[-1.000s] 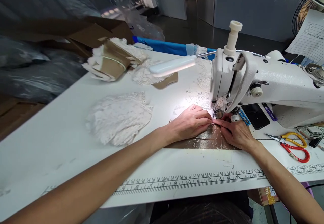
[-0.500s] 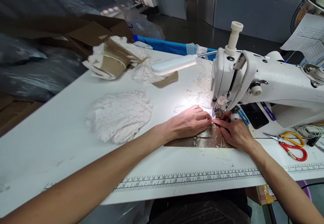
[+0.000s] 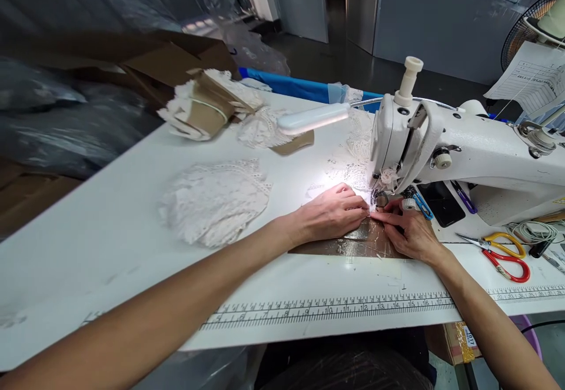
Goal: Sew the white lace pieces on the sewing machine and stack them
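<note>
Under the lit needle area of the white sewing machine (image 3: pixel 406 143), both hands meet at a piece of white lace (image 3: pixel 346 175). My left hand (image 3: pixel 335 212) lies to the left of the presser foot (image 3: pixel 374 199), fingers bent and pressed together on the lace edge. My right hand (image 3: pixel 408 231) is on the other side, its index finger pointing toward the left fingertips and its fingers closed at the fabric. Glare and the fingers hide most of the held edge. Beneath the hands is a brown, shiny plate (image 3: pixel 339 247).
A heap of white lace pieces (image 3: pixel 216 202) lies left. Behind it are a tied lace bundle (image 3: pixel 198 110) and a white lamp (image 3: pixel 313 118). Scissors (image 3: pixel 503 255), a phone (image 3: pixel 441 203) and a blue thread snipper (image 3: pixel 422 206) lie right. A printed ruler (image 3: pixel 331 307) runs along the front edge.
The camera view has shifted slightly, so the machine and table sit a little differently. Both hands stay at the needle with nearly the same grip.
</note>
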`<state>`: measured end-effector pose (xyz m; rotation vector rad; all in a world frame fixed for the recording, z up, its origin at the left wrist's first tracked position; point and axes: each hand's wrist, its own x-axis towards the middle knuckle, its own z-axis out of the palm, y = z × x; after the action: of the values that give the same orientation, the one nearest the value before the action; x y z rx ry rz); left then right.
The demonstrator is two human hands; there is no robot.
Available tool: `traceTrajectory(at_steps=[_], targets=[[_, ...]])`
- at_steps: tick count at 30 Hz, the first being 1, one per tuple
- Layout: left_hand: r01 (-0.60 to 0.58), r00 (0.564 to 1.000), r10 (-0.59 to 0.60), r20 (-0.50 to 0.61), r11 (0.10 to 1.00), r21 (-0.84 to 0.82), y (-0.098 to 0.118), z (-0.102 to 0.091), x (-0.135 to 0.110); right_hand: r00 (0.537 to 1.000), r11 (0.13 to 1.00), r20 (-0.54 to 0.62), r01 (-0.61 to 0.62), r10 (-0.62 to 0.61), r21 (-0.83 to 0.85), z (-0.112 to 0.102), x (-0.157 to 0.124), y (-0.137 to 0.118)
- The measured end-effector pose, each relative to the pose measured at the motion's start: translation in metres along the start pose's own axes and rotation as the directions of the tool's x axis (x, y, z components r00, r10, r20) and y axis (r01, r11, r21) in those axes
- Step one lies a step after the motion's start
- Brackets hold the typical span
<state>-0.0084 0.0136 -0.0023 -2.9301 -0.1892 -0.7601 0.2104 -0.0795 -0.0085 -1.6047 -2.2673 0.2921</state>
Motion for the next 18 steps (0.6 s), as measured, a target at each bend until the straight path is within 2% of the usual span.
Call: traceTrajectory(at_steps=[7, 14, 18], targets=[[0.013, 0.999, -0.016, -0.05, 0.999, -0.049, 0.001, 0.004, -0.003, 0.999, 0.999, -0.01, 0.039, -0.04, -0.024, 0.0, 0.0, -0.002], [0.031, 0.999, -0.03, 0.029, 0.998, -0.063, 0.004, -0.005, -0.001, 0.997, 0.998, -0.048, 0.061, -0.061, -0.01, -0.001, -0.002, -0.008], [0.041, 0.998, -0.038, 0.05, 0.998, -0.048, 0.006, -0.009, 0.002, 0.998, 0.997, -0.036, 0.042, -0.044, -0.064, -0.002, -0.002, -0.013]])
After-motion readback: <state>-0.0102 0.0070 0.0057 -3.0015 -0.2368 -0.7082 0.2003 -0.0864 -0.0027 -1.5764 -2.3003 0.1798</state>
